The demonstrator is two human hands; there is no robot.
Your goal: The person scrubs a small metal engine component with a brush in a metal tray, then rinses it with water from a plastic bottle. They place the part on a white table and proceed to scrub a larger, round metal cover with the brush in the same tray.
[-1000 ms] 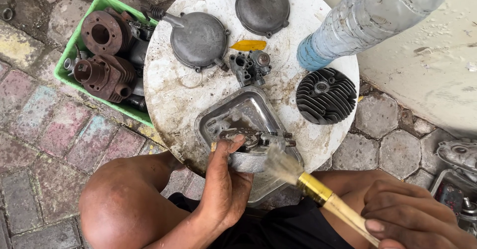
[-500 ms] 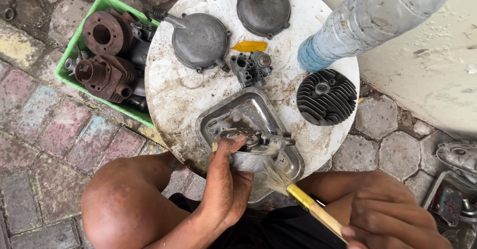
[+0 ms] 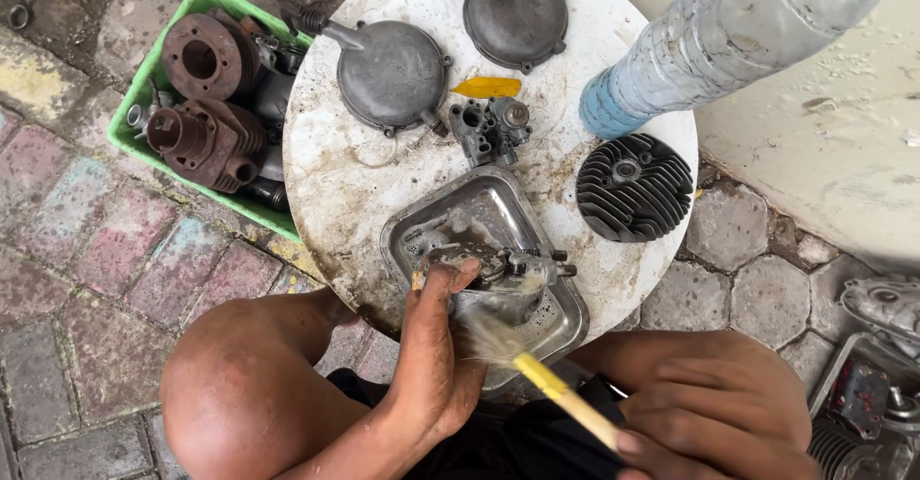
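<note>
the paintbrush [image 3: 565, 399], gripped in the right hand [image 3: 714, 422], has been drawn back toward the near edge of the round white table [image 3: 326, 193], so the scrubbing stroke goes on. the carburetor [image 3: 498, 274] is clasped by the left hand [image 3: 436, 346] over the metal tray [image 3: 479, 212]. paving stones [image 3: 77, 250] lie around.

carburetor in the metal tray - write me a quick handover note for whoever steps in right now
Left hand: grip on the small carburetor, held over the metal tray on the round white table.
Right hand: holds a yellow-handled brush, bristles against the carburetor.
Nearby: two grey round covers, a second small carburetor body, a finned cylinder head, a plastic bottle, a green crate of rusty engine parts.
Done: cannot tell how clean the part is.
Left: those table parts look grimy.
</note>
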